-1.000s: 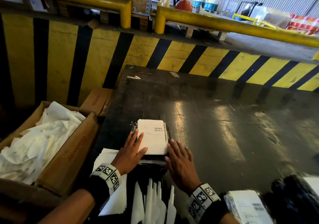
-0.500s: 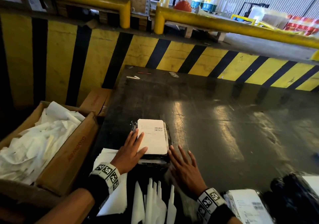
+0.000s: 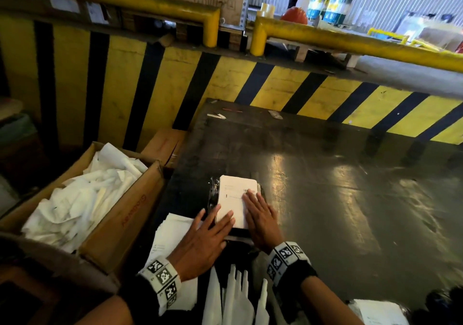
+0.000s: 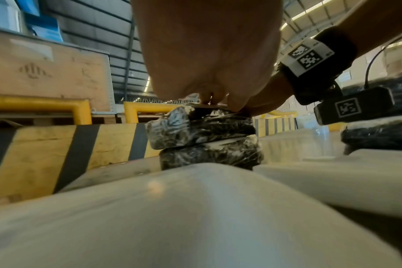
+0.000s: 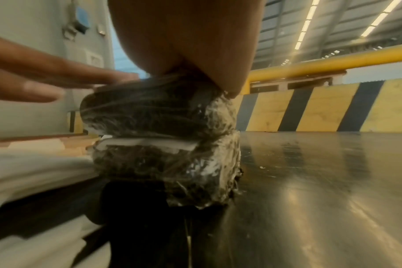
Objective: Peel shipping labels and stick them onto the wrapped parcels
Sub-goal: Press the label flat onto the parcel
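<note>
A white shipping label lies on top of a black, film-wrapped parcel near the table's left front. In the wrist views this parcel sits stacked on a second wrapped parcel. My left hand lies flat with straight fingers on the label's near left part. My right hand presses flat on the label's right side, fingers straight and together. Loose label sheets lie under my left wrist.
A cardboard box full of crumpled white backing paper stands left of the black table. White paper strips lie at the front edge. Another labelled black parcel sits at the front right. A yellow-black striped barrier bounds the far side.
My right hand has moved from the table beside the parcel up onto the label and now presses on its right side. The left hand has stayed on the label.
</note>
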{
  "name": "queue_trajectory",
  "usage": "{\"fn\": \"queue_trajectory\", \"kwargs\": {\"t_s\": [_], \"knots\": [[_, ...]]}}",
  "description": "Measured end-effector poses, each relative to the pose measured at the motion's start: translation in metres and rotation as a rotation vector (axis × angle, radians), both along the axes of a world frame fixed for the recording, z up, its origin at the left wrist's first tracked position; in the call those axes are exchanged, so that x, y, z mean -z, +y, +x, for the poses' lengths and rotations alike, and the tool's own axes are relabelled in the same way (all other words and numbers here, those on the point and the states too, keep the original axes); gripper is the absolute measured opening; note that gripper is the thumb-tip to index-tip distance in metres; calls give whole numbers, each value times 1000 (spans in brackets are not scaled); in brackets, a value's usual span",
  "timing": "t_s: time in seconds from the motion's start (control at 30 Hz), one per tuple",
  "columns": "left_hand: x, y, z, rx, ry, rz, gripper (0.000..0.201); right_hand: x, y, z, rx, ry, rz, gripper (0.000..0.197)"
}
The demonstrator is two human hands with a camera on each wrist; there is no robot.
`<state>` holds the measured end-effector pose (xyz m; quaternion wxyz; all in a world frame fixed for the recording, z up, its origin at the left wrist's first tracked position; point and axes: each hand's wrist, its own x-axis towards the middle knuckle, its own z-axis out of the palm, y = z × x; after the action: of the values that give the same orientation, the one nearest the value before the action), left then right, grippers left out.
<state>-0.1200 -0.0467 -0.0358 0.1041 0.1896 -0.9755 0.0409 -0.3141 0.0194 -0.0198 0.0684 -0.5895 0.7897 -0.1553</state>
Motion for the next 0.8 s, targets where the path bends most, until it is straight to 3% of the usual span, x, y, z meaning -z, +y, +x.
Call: {"fn": "queue_trajectory", "kwargs": {"t_s": [0.13,0.23,0.37,0.5,0.67,0.8], "knots": [[7,-11,30,-4,-56,10,50,4,1,0,8,-16,-53,77],[2,-13,37,-32,-7,12,51,5,0,3,14,-14,-55,77],[-16,6,6,77,97,-12,47,8,-1,1,19,-15,-75,73],[-9,22,-21,103,-1,-22,50,12,1,-3,-30,12,-62,72],[2,11,8,70,-42,-57,49,11,1,-1,-1,-34,-83,97],[5,-2,33,92,26,-31,43,10,0,0,3,-57,-73,99]]}}
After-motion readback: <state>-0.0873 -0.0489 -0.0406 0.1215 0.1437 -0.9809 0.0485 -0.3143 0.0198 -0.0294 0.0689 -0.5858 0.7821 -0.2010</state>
